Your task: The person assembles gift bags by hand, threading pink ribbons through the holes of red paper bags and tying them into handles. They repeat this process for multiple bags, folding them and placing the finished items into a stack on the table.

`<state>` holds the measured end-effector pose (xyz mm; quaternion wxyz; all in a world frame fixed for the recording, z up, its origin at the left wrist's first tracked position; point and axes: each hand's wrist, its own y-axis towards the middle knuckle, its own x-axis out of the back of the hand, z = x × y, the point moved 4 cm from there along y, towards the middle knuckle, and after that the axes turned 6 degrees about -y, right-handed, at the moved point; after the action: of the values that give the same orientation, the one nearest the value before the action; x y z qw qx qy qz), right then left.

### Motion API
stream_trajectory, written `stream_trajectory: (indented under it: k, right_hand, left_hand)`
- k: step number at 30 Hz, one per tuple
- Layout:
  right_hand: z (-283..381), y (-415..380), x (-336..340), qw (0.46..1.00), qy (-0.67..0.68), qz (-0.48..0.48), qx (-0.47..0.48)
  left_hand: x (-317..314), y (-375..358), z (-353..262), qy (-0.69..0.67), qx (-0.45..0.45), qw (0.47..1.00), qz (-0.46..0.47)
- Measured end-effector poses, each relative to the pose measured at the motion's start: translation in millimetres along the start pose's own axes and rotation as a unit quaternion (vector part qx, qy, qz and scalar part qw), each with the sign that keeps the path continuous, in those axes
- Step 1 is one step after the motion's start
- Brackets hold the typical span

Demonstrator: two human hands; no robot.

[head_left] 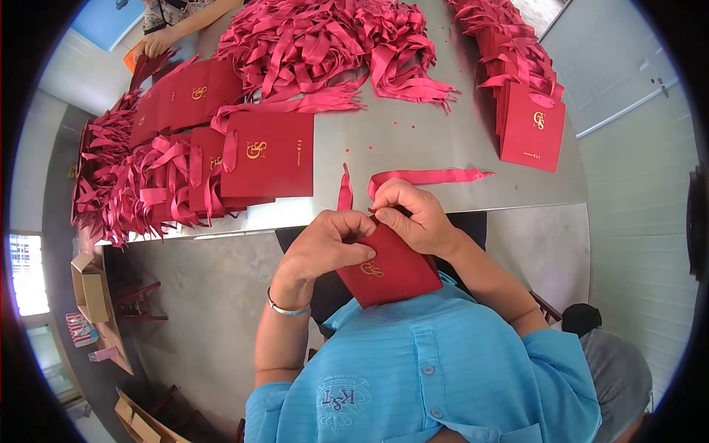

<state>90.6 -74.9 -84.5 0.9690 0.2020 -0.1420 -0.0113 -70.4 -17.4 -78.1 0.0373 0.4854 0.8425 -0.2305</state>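
A small red paper bag with gold lettering leans against my blue shirt, below the table edge. My left hand, with a bangle at the wrist, is closed on the bag's upper left part, thumb on the front. At the bag's top edge, my right hand pinches a pink ribbon, one length of which trails right across the table. Another ribbon end stands up beyond my left fingers. My fingers partly hide where ribbon and bag meet.
Red bags with ribbons lie stacked on the metal table at left. A big heap of loose pink ribbons is at the back. More ribboned bags line the right side. Another person's hand touches the stack at far left.
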Motion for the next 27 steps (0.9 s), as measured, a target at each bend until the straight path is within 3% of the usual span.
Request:
stream_trajectory:
  k: [3, 7, 16, 22, 24, 27]
  right_hand:
    - [-2.5, -0.9, 0.6, 0.999, 0.015, 0.005, -0.030]
    - [-2.0, 1.0, 1.5, 1.000, -0.013, 0.008, -0.020]
    - [-3.2, -2.0, 0.4, 0.999, -0.038, -0.010, 0.024]
    - [11.7, -1.9, 12.8, 0.997, 0.035, -0.056, -0.045]
    - [35.7, 2.3, 27.5, 0.979, -0.145, -0.085, 0.112]
    - [67.6, 3.1, 32.7, 0.955, -0.242, -0.070, 0.156]
  left_hand:
    - [-0.8, -1.9, -0.8, -0.032, 0.000, 0.999, -0.011]
    - [-3.7, -3.3, -0.8, -0.035, 0.004, 0.998, -0.055]
    - [-8.9, -4.6, -4.9, -0.002, -0.012, 0.998, -0.060]
    - [-11.8, -7.7, -4.2, 0.072, -0.037, 0.994, -0.079]
    - [-13.8, -9.0, -5.8, 0.080, -0.049, 0.992, -0.087]
    - [-15.2, -9.9, -6.0, 0.124, -0.077, 0.983, -0.108]
